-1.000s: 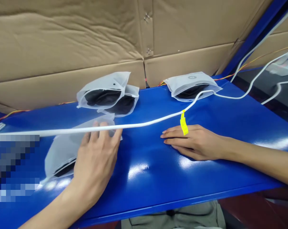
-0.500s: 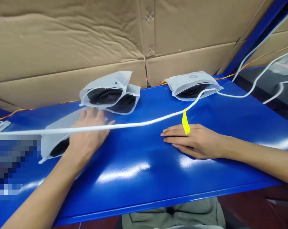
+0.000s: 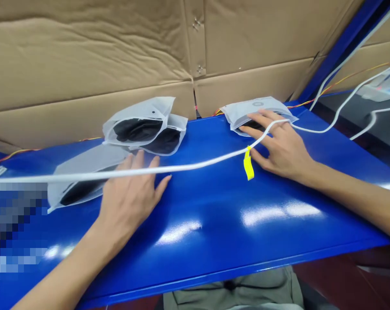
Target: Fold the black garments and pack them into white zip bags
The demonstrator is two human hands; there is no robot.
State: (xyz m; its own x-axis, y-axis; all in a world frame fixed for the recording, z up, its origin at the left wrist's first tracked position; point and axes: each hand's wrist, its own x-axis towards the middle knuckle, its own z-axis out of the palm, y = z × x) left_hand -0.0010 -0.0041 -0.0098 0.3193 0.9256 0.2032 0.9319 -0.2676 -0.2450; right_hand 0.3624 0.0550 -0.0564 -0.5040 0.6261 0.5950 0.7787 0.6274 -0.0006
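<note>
My right hand (image 3: 279, 144) reaches over a frosted white pouch (image 3: 246, 107) with dark contents at the back right. Its fingers are spread across the pouch's open mouth; whether they press on it I cannot tell. My left hand (image 3: 130, 189) is open, palm down, just in front of another frosted pouch (image 3: 82, 165) lying at the left, and it hides that pouch's right end. Behind it are two more pouches, one (image 3: 140, 105) overlapping the other (image 3: 177, 137), both gaping with black material inside.
A white cable (image 3: 195, 167) with a yellow tag (image 3: 248, 165) crosses the view above the blue table (image 3: 201, 254), passing in front of both hands. Brown padded panels (image 3: 85, 56) stand behind the table. Red and yellow wires (image 3: 330, 88) run along its back edge.
My right hand has moved from the table forward to the right-hand pouch, its fingers spreading. My left hand has shifted right and slightly back from the left pouch.
</note>
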